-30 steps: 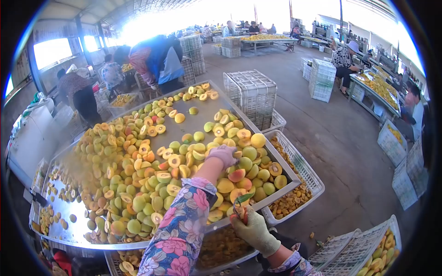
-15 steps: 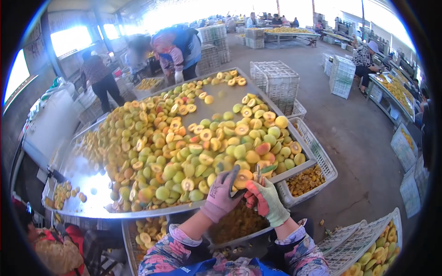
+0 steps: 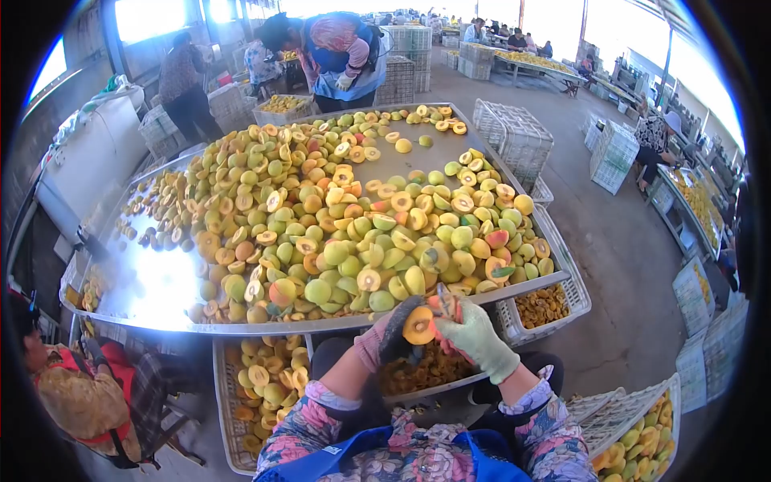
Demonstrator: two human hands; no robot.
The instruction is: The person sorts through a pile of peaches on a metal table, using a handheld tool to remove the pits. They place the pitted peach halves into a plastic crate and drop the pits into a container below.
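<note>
In the head view my left hand [image 3: 385, 339], in a pink and black glove, is closed around a peach half [image 3: 419, 325]. The half's orange cut face is turned outward, and its centre looks brown. My right hand [image 3: 482, 341] wears a pale green glove with reddish fingers. Its fingers wrap around a small metal hand tool [image 3: 442, 296] pointing upward; the exact kind is blurred. Both hands meet just in front of the near rim of the metal table [image 3: 321, 324]. Heaped on that table are whole-looking and halved yellow-green peaches [image 3: 337, 253], several with pits showing.
Below the rim, one crate [image 3: 227, 418] holds peach halves; another crate [image 3: 578, 285] holds darker pieces. A tilted crate [image 3: 606, 430] of halves stands at lower right. A seated person [image 3: 84, 402] is at lower left. Across the table another person [image 3: 341, 60] bends over. Crates [image 3: 514, 140] are stacked behind.
My view has shifted, so the table appears further up and left. Both hands have drawn back toward my body, below the rim, still with the peach half and the tool.
</note>
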